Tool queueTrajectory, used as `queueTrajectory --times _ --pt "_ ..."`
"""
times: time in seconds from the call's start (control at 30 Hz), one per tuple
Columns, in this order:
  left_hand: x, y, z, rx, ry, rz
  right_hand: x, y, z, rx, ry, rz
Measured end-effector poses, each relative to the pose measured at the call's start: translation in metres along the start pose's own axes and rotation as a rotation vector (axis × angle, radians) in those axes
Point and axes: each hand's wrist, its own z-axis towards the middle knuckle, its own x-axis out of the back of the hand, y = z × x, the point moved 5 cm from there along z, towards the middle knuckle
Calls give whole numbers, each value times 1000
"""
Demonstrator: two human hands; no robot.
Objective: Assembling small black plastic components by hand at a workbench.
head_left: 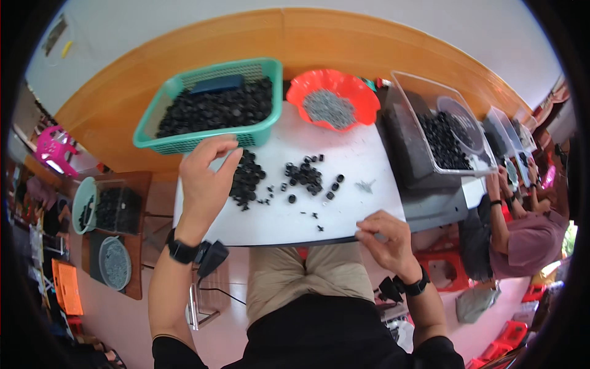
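My left hand (209,175) is raised over the left part of the white tabletop (270,224), thumb and fingertips drawn together; anything between them is too small to make out. Beside it lies a pile of small black plastic parts (247,181). My right hand (388,241) hovers at the table's front right edge in a pinch, its contents also indistinct. Between the hands are a looser heap of black cylindrical parts (305,174) and tiny black pieces (320,228). A few grey slivers, perhaps screws or pins (365,186), lie to the right.
Along the back stand a green basket (276,101) of black parts and a red scalloped bowl (365,98) of small grey pieces. A clear bin (439,170) with black parts stands right. Another person (522,240) sits beyond it. A side table (138,258) holds more containers at left.
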Motion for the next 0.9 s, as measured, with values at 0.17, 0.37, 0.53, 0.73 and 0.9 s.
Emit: queueTrajectory --times 0.17,0.37,0.53,0.73,0.9 --pt "-23 29 -49 1 -168 -41 27 31 4 -73 157 -235" --pt "-47 45 -86 -28 -292 -165 40 50 19 -158 118 -371" --pt "-58 46 -101 3 -329 -216 40 55 34 -27 28 -576" --pt "-71 48 -116 47 -393 -282 30 59 51 -28 -118 -761" --pt "-78 47 -123 75 -416 -322 28 65 56 -27 -236 -864"
